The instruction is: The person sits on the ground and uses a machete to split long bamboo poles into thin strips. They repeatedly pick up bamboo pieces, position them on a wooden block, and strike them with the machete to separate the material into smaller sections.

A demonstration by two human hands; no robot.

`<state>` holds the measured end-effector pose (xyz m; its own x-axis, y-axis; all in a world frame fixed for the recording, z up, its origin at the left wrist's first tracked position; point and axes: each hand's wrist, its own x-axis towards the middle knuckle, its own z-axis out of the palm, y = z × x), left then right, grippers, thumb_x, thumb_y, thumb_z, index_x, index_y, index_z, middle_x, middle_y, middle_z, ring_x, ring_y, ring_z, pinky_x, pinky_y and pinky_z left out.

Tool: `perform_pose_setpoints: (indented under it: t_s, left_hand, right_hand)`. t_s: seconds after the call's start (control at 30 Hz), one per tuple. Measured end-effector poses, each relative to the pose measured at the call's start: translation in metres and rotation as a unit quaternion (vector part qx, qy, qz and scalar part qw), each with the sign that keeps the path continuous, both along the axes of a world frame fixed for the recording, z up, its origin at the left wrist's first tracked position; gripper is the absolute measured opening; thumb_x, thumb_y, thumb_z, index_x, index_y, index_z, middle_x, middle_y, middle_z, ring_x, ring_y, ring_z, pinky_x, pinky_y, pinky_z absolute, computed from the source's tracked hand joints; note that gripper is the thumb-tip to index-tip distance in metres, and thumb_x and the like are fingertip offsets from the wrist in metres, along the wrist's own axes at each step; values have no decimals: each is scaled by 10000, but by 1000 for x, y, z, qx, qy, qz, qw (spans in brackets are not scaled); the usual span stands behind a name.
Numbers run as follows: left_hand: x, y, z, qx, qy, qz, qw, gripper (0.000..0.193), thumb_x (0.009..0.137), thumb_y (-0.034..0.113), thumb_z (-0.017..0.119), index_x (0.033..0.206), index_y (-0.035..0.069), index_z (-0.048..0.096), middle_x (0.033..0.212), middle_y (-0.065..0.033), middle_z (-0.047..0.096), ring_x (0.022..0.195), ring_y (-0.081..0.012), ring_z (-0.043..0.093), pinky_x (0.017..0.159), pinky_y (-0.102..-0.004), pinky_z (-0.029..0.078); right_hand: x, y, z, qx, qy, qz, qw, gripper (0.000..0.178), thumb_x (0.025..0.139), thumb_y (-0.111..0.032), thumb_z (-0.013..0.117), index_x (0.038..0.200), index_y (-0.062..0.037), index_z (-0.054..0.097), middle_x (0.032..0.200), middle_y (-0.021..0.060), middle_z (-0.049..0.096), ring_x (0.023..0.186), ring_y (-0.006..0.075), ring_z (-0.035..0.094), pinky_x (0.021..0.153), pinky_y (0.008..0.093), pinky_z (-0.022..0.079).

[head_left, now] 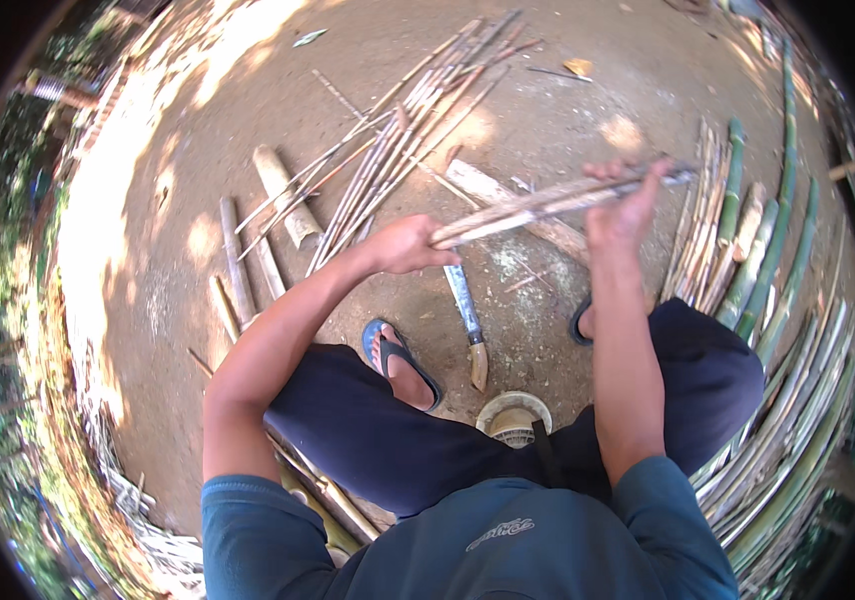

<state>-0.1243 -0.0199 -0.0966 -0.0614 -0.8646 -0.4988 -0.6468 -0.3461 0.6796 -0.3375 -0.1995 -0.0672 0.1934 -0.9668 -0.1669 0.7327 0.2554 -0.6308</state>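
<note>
My left hand (410, 245) is closed around the near left end of a few long, pale split bamboo pieces (528, 207). Farther along, my right hand (624, 212) cups them from below, its fingers and thumb curling up at the sides. Raised above the ground, the pieces slant up toward the right. Below them a big knife (465, 305) with a wooden handle lies on the dirt between my feet. A short, thick wooden piece (488, 185) rests on the ground, partly hidden behind the bamboo.
Thin sticks (418, 130) lie in a loose pile ahead. Green bamboo poles (766, 260) and a bundle of split lengths (705, 200) are on the right. A half-round bamboo piece (286, 195) lies left. A round pale container (518, 408) stands between my legs.
</note>
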Motion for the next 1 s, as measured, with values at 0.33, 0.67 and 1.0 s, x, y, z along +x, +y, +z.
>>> perform_pose_setpoints:
  t_s: [0.33, 0.67, 1.0]
  left_hand:
    - [10, -4, 40, -249, -227, -9, 941, 223, 815, 261, 653, 948, 99, 578, 765, -163, 657, 790, -374, 644, 695, -497, 482]
    - [47, -32, 13, -203, -237, -3, 950, 373, 698, 308, 695, 994, 83, 678, 808, -167, 669, 786, -346, 651, 719, -473, 499]
    - [21, -41, -11, -49, -63, 35, 996, 278, 748, 205, 674, 657, -31, 557, 522, -97, 487, 491, -139, 456, 507, -369, 419]
  right_hand:
    - [-125, -135, 38, -21, 37, -121, 992, 572, 997, -601, 286, 753, -88, 354, 627, 63, 381, 567, 202, 422, 546, 359, 443]
    - [-209, -233, 82, -18, 200, -179, 963, 668, 993, -611, 259, 781, -9, 453, 696, 170, 530, 669, 320, 541, 725, 487, 527]
    - [-154, -174, 110, -55, 161, -171, 970, 608, 1033, -458, 296, 1235, 111, 361, 1038, 270, 599, 915, 368, 670, 843, 473, 594]
